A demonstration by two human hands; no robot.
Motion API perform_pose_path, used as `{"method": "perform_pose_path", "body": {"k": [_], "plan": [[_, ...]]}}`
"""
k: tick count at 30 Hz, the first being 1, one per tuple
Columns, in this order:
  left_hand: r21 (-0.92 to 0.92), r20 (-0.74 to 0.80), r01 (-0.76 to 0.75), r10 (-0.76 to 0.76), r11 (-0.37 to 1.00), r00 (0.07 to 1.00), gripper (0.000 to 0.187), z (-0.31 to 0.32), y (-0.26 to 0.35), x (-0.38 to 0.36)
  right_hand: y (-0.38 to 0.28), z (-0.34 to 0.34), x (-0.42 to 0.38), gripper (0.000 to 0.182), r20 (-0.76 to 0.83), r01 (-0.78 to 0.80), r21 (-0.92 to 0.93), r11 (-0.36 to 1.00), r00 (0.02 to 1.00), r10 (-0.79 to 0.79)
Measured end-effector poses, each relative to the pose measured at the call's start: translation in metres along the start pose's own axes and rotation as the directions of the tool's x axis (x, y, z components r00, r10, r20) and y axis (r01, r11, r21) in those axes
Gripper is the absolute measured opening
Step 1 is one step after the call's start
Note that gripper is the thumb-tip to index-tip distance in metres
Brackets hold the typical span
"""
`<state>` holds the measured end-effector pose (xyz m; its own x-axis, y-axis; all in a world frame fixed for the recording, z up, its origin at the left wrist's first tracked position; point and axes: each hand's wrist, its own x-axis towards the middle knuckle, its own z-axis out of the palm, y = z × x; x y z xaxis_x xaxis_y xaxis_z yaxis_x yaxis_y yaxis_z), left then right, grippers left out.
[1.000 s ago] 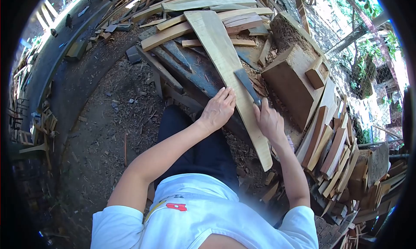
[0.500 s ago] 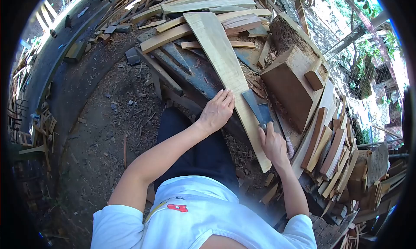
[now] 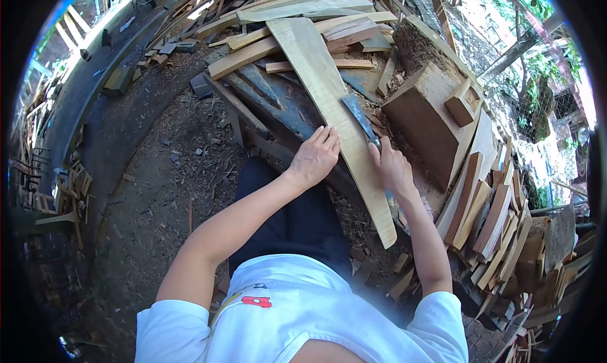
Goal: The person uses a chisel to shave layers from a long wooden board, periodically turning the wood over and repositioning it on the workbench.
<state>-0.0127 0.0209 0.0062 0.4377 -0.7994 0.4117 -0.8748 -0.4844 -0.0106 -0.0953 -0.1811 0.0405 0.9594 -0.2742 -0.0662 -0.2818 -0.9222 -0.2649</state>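
Observation:
A long pale wooden board (image 3: 341, 113) lies slantwise across a dark support, wide at its far end and tapering to a rounded near end. My left hand (image 3: 317, 150) grips its left edge near the middle, fingers together on top and the thumb hidden. In my right hand (image 3: 392, 166) is the short handle of a chopping knife with a broad dark metal blade (image 3: 358, 117). That blade is turned nearly edge-on along the board's right edge, its tip pointing away from me. My right fingers are wrapped round the handle, just beside the board.
A large squared wood block (image 3: 425, 119) stands right of the board, with a small block (image 3: 460, 104) on it. Stacked offcuts (image 3: 490, 217) line the right side. More planks (image 3: 303, 9) lie beyond the board. Wood chips litter the dirt floor (image 3: 158, 192).
My right hand has moved forward and up along the board's right edge, and the blade has turned from showing its broad face to nearly edge-on. My left hand stays in place.

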Motion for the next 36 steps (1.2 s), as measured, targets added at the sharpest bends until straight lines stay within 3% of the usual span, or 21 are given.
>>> {"method": "perform_pose_path", "body": {"k": [4,7,12,17,20,25,27,29,34,36], "plan": [[-0.063,-0.037,-0.004,0.001,0.998,0.999,0.039,-0.003,0.002,-0.002,0.017,0.006,-0.051,0.04,0.01,-0.034,-0.02,0.999,0.999,0.035],[-0.025,0.067,-0.012,0.014,1.0,0.998,0.052,-0.002,0.001,0.0,0.022,0.002,-0.06,0.04,0.031,-0.034,-0.055,0.998,0.999,0.036],[0.13,0.096,-0.022,0.009,0.991,0.995,0.055,0.001,0.008,0.002,-0.007,0.006,0.025,0.042,-0.083,0.024,-0.014,1.0,0.996,-0.025],[0.116,0.1,-0.033,0.021,0.993,0.995,0.055,0.003,0.005,0.001,-0.037,0.008,0.12,0.047,-0.096,0.044,0.114,0.993,0.995,-0.033],[0.084,0.092,-0.028,0.02,0.996,0.996,0.055,0.001,0.005,0.001,-0.032,0.002,0.105,0.047,-0.057,0.034,0.113,0.993,0.998,-0.027],[0.01,0.065,-0.013,0.012,1.0,0.998,0.054,0.001,0.002,-0.001,0.002,-0.011,-0.007,0.042,0.101,-0.028,0.047,0.998,0.995,0.023],[-0.007,0.023,-0.028,0.028,1.0,0.999,0.041,0.001,0.001,-0.001,0.011,-0.012,-0.033,0.041,0.129,-0.042,0.026,0.999,0.991,0.038],[0.011,0.03,-0.03,0.029,1.0,0.999,0.041,0.0,0.003,-0.001,0.015,-0.013,-0.044,0.04,0.139,-0.045,-0.032,0.998,0.989,0.049],[0.064,0.043,-0.046,0.044,0.997,0.998,0.04,0.0,0.004,-0.001,-0.015,-0.006,0.032,0.043,0.027,0.0,0.037,0.999,1.0,-0.001],[0.123,0.098,-0.042,0.03,0.992,0.995,0.051,-0.001,0.005,0.001,-0.026,0.003,0.078,0.045,-0.048,0.024,0.085,0.996,0.999,-0.02]]}}
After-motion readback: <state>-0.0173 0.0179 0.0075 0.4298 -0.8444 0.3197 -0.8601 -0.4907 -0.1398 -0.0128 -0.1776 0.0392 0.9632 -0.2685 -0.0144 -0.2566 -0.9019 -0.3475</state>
